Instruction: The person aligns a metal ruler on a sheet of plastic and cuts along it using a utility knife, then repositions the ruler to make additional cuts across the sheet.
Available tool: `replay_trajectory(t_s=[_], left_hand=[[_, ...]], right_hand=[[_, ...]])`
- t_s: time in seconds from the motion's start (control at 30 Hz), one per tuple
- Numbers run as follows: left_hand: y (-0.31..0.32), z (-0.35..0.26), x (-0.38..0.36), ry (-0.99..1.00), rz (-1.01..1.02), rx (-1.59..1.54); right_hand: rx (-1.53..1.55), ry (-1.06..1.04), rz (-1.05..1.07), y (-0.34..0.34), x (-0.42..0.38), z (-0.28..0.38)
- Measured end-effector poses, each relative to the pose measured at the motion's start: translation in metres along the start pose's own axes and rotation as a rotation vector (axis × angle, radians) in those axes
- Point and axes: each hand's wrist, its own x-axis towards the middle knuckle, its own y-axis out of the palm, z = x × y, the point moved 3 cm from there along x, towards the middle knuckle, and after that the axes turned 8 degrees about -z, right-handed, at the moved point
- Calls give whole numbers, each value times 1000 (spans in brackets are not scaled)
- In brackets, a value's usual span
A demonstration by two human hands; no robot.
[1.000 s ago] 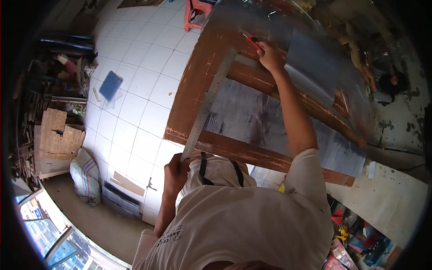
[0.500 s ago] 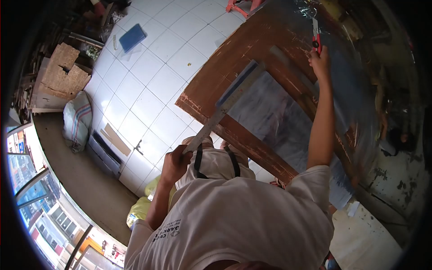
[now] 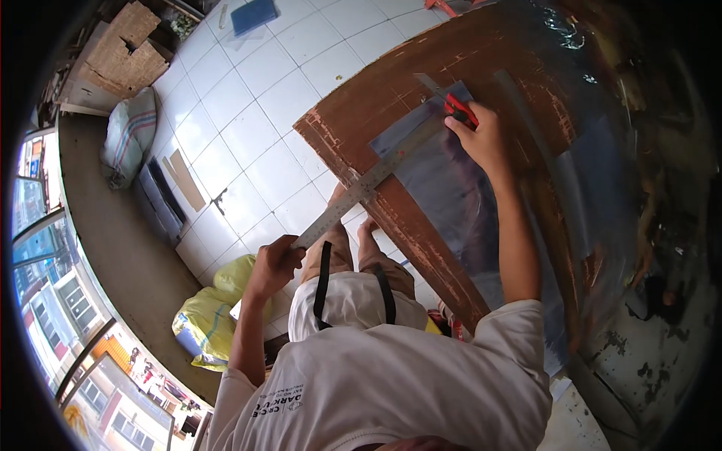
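Note:
My left hand is closed around the near end of a long metal ruler. The ruler slants up and right across the edge of a worn brown wooden tabletop, its far part lying over a clear, bluish plastic sheet. In my right hand is a red box cutter, with its blade pointing up and left beyond the sheet's far edge. That hand is over the sheet, close to the far end of the ruler.
Clear plastic strips lie on the tabletop's right side. White tiled floor spreads to the left, with a blue sheet on it. A white sack and yellow bags stand by a low brown ledge.
My right hand has brought the box cutter from the far right down and left to the ruler's far end. The ruler remains in my left hand; the view has shifted.

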Motion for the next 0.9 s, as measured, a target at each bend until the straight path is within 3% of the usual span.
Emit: replay_trajectory(t_s=[0.07, 0.17, 0.27, 0.33, 0.43, 0.53, 0.63, 0.7, 0.9], left_hand=[[-2, 6, -2, -45, 7, -15], [-2, 12, 0, 9, 13, -130], [0, 1, 9, 153, -1, 29], [10, -26, 18, 95, -103, 102], [45, -68, 31, 396, -286, 298], [70, -95, 44, 485, -370, 352], [71, -94, 50, 578, -353, 356], [67, -88, 50, 583, -352, 363], [49, -64, 51, 582, -358, 330]], right_hand=[[19, -18, 4, 2, 4, -1], [94, 150, 93, 0, 11, 9], [44, 295, 193, 4, 20, 0], [48, 272, 153, 6, 21, 7], [86, 219, 58, 10, 14, 10], [138, 149, -13, 11, 8, 12], [29, 124, 7, 11, 3, 8], [26, -20, -109, 13, -1, 10], [-66, -145, 29, 16, -5, 25]])
